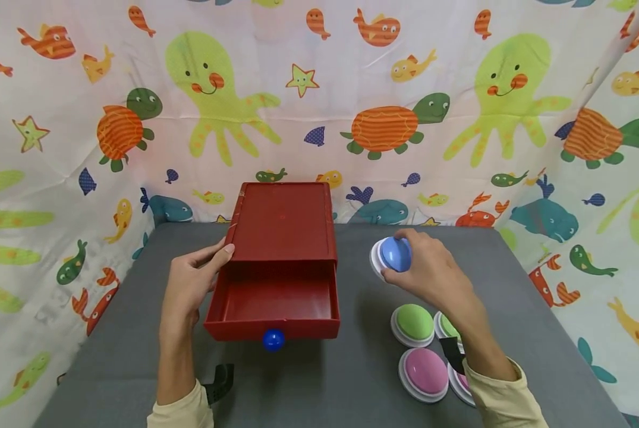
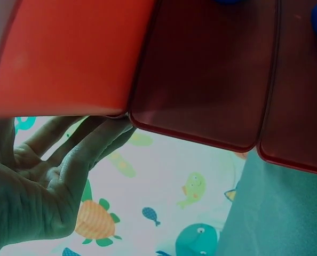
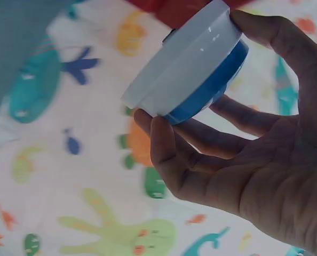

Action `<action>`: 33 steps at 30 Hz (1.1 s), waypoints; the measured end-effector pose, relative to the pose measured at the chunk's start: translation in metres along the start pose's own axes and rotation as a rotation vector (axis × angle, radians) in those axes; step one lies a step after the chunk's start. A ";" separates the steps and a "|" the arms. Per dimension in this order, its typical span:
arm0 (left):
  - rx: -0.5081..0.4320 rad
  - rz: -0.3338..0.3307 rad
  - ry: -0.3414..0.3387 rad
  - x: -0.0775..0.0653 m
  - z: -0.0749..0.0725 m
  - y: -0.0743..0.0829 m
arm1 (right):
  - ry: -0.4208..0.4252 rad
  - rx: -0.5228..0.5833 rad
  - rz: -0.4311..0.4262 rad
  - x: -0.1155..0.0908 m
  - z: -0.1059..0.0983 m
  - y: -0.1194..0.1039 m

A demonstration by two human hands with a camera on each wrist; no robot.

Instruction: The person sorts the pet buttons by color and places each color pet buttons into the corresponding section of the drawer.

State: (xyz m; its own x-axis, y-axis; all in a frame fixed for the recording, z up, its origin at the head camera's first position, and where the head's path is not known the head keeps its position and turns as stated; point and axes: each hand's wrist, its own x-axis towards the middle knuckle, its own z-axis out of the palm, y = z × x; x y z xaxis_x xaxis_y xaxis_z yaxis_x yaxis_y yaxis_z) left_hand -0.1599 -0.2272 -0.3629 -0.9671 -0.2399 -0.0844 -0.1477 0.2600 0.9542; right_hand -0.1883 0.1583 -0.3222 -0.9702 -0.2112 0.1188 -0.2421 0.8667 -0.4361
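A red drawer cabinet (image 1: 282, 220) stands on the grey table, its upper drawer (image 1: 276, 329) pulled out, with a blue knob (image 1: 273, 340) on the front and nothing visible inside. My left hand (image 1: 193, 279) touches the cabinet's left side near the front corner. Its fingers lie fairly straight against the edge in the left wrist view. To the right of the cabinet, my right hand (image 1: 431, 264) pinches a blue dome-topped push button (image 1: 396, 254) with a white round base. Thumb and fingers grip its rim, and it is tilted above the table.
On the table (image 1: 362, 368) at right lie green push buttons (image 1: 414, 322) and pink push buttons (image 1: 425, 371), partly hidden by my right forearm. Two darker red panels (image 2: 201, 69) with blue knobs show in the left wrist view. A sea-animal curtain (image 1: 308, 53) hangs behind and at both sides.
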 end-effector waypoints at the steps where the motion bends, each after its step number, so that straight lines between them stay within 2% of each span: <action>1: 0.000 0.000 0.000 0.000 0.000 0.000 | 0.009 0.009 -0.013 -0.004 -0.004 -0.006; 9: 0.011 0.009 0.005 -0.001 0.001 0.000 | 0.069 0.079 -0.108 -0.024 -0.020 -0.045; 14: 0.005 0.012 0.006 -0.002 0.001 0.000 | 0.100 0.109 -0.185 -0.031 -0.019 -0.071; 23: 0.032 0.023 0.034 0.000 0.001 0.000 | -0.055 0.162 -0.350 -0.022 0.009 -0.132; 27: 0.043 0.025 0.044 -0.001 0.002 -0.002 | -0.098 0.139 -0.421 -0.015 0.022 -0.155; 33: 0.052 0.019 0.035 0.002 0.001 -0.003 | -0.139 0.063 -0.454 -0.006 0.038 -0.176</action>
State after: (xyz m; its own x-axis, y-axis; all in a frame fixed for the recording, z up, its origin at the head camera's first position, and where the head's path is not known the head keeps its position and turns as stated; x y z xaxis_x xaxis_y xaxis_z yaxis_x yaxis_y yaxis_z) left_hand -0.1612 -0.2279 -0.3663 -0.9622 -0.2666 -0.0557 -0.1412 0.3132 0.9391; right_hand -0.1403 -0.0102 -0.2802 -0.7576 -0.6242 0.1910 -0.6376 0.6448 -0.4215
